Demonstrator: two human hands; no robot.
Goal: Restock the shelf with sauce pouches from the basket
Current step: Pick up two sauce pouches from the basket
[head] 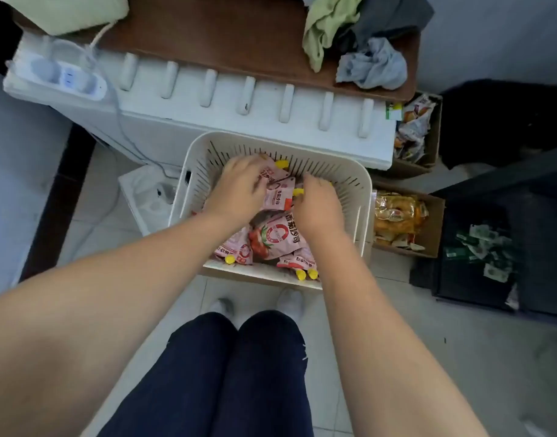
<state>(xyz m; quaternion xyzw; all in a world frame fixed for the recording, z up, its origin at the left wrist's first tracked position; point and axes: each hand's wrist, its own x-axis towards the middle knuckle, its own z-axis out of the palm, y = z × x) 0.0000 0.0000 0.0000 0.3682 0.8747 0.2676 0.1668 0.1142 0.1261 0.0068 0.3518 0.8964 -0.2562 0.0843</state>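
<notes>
A white slotted basket stands on the floor in front of my knees. It holds several pink sauce pouches with yellow caps. Both my hands are down inside it. My left hand lies over a pouch near the basket's far wall, its fingers curled round the pouch's edge. My right hand sits just to the right, fingers bent down onto another pouch beside a yellow cap. What my right fingers hold is hidden under the hand.
A white ribbed unit with a brown board and crumpled cloths stands behind the basket. Cardboard boxes of snack packets and a dark crate are on the right. A power strip lies at upper left.
</notes>
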